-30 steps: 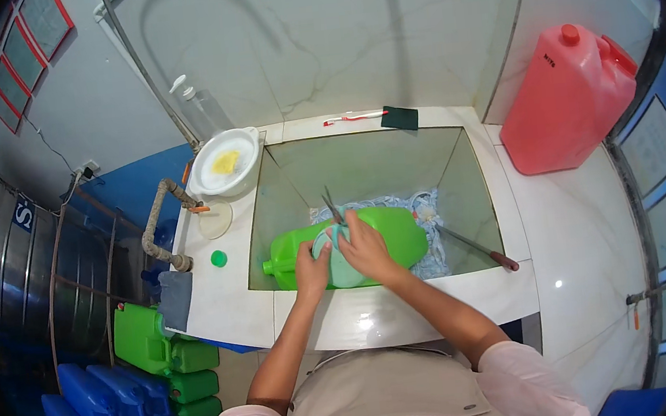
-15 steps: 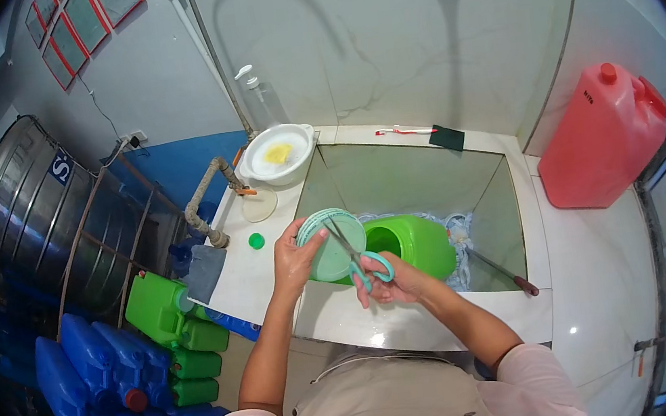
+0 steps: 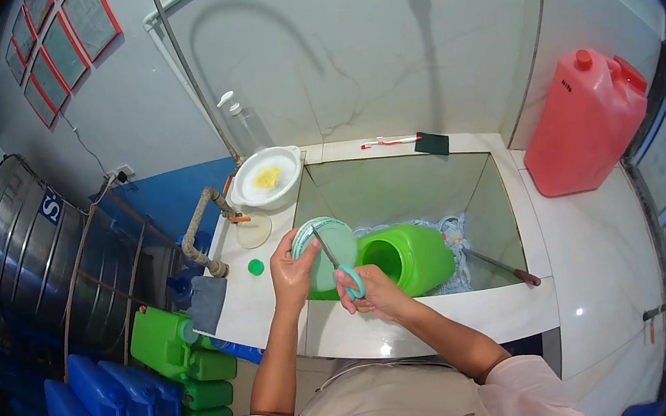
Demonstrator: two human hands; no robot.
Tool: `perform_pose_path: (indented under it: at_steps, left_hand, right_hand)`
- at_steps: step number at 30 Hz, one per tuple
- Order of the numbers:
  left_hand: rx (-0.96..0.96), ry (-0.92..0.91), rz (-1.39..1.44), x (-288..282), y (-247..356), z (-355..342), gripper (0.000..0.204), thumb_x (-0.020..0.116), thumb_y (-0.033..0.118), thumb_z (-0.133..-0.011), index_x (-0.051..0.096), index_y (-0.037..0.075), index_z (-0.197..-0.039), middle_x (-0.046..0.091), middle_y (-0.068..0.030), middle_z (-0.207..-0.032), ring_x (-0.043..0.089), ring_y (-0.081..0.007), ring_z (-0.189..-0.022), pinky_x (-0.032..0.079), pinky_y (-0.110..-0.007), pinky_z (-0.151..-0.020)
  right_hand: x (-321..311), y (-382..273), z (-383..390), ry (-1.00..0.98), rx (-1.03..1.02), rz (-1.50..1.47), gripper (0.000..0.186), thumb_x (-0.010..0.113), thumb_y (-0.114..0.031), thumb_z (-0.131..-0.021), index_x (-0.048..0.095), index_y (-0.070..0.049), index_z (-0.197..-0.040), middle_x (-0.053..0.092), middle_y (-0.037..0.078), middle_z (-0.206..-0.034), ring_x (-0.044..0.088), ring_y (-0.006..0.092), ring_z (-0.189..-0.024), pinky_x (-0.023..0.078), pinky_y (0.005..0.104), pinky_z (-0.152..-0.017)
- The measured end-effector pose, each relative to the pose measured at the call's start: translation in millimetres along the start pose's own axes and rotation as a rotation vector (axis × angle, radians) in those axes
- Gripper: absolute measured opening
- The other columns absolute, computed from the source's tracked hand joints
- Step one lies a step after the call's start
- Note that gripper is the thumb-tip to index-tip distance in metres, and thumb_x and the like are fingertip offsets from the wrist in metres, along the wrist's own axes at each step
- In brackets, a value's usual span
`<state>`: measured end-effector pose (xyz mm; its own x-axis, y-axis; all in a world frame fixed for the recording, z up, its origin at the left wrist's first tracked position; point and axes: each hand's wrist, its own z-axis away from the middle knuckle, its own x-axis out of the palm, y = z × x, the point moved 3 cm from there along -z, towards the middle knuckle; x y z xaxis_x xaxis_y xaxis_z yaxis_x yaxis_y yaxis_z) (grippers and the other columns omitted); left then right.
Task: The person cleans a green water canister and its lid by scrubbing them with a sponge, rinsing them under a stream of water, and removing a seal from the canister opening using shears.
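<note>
A round, pale green lid (image 3: 341,241) with printing along its rim is tilted up in my left hand (image 3: 291,273), which grips its left edge with the thumb on the face. My right hand (image 3: 379,294) has its fingers in the teal handles of a pair of scissors (image 3: 351,282). The blades lie together across the lid, pointing up and left toward its printed rim; whether the tip touches the rim I cannot tell. Just right of the lid, a bright green jug (image 3: 425,253) lies on its side in the sink (image 3: 395,185), its round mouth facing left.
A white basin (image 3: 292,189) with a yellow sponge, a pump bottle (image 3: 247,128) and a green cap (image 3: 255,266) are on the left counter. A brown-handled tool (image 3: 525,278) leans over the sink's right edge. A red jug (image 3: 584,129) stands right; blue jugs (image 3: 110,402) are lower left.
The scissor blades, slightly apart before, now lie together. The scissors and my right hand have shifted a little left and down against the lid. The whole view has tilted slightly.
</note>
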<state>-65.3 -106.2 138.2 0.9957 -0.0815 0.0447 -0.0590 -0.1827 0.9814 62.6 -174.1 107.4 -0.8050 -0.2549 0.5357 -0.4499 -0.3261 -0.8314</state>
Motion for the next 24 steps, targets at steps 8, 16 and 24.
perform_pose_path:
  at_steps: [8,16,24]
  left_hand:
    - [0.046,-0.088,-0.118,-26.7,-0.9,-15.9,0.028,0.063,0.007,-0.078,0.056,-0.006,-0.102,0.062,-0.006,-0.087,0.056,-0.0093,-0.077,0.045,-0.022,-0.069]
    - [-0.157,-0.239,-0.125,-56.4,-19.1,-42.2,0.026,0.065,0.006,-0.077,0.057,-0.004,-0.099,0.062,-0.0042,-0.084,0.055,-0.0081,-0.076,0.044,-0.021,-0.068]
    - [-0.097,-0.428,-0.06,-85.8,-35.7,-72.5,0.024,0.066,0.004,-0.076,0.058,-0.004,-0.098,0.061,-0.0025,-0.083,0.053,-0.0061,-0.074,0.043,-0.02,-0.066]
  right_hand:
    - [9.4,7.9,-38.3,0.119,-0.067,-0.003,0.034,0.058,-0.038,-0.083,0.054,-0.007,-0.072,0.052,0.005,-0.054,0.03,0.0041,-0.037,0.019,0.0197,-0.035]
    - [13.0,-51.3,-77.1,0.346,-0.769,1.214,0.022,0.06,-0.004,-0.074,0.047,0.0,-0.09,0.053,0.012,-0.08,0.053,0.0301,-0.078,0.044,0.0393,-0.071]
    - [41.4,-56.4,-113.2,0.047,-0.694,1.544,0.028,0.06,-0.002,-0.069,0.043,-0.004,-0.09,0.051,0.014,-0.082,0.051,0.034,-0.083,0.042,0.0429,-0.069]
